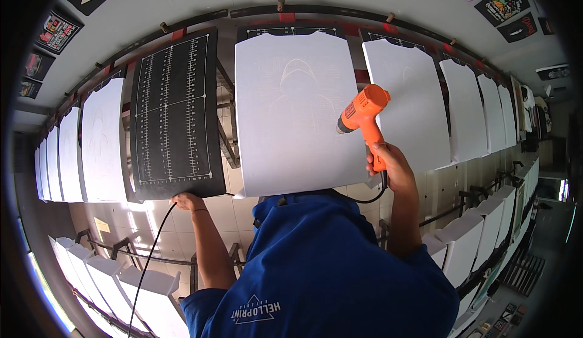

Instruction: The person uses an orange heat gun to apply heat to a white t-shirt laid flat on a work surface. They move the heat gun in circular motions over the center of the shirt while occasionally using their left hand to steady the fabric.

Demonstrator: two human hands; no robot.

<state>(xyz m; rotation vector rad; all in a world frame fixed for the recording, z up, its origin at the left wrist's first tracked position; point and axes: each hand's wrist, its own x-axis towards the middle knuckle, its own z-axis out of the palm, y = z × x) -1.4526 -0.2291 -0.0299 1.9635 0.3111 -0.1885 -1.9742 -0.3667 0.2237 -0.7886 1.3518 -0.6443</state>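
Note:
My right hand [392, 167] is wrapped round the handle of an orange heat gun [367, 110]. Its metal nozzle points left, over a white T-shirt [291, 119] stretched on a printing board in front of me. Faint pale outlines show on the shirt's upper part. At the front edge of a black printing board [176, 113] with white ruler markings, to the left, my left hand [188, 202] is closed on a black power cord [149, 256]. The cord runs down from that hand, and a stretch of it shows below the heat gun's handle.
More white shirts on boards stand in a curved row to the left [103, 137] and right [407, 101]. Behind me runs another row of white-covered boards [155, 292] on a metal frame [124, 247]. A dark rail [310, 9] borders the far side. Printed samples [501, 3] hang on the walls.

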